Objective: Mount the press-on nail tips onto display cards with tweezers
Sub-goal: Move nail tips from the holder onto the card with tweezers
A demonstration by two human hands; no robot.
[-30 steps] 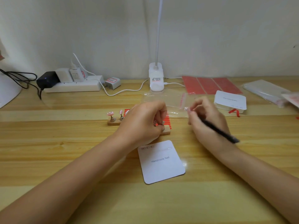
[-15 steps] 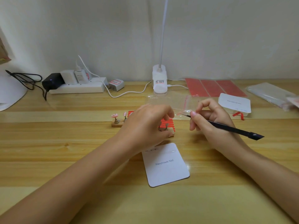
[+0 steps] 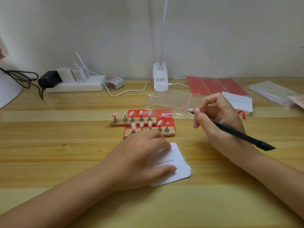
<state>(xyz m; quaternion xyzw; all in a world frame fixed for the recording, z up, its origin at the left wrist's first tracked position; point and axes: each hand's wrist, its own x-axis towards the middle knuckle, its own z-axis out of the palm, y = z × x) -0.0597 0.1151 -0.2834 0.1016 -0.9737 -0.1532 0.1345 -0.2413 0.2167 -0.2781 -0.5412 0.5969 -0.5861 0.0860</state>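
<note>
Now left hand (image 3: 139,160) on card (image 3: 179,170).

Soft, even, warm light; faint shadows under both hands' fingers, slight motion blur there, and wide-angle bowing toward the edges.

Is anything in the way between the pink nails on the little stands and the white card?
Yes. The left hand rests on the white card, its fingers lying between the card and the pink nail tips. The right hand holds the tweezers off to the side.
</note>
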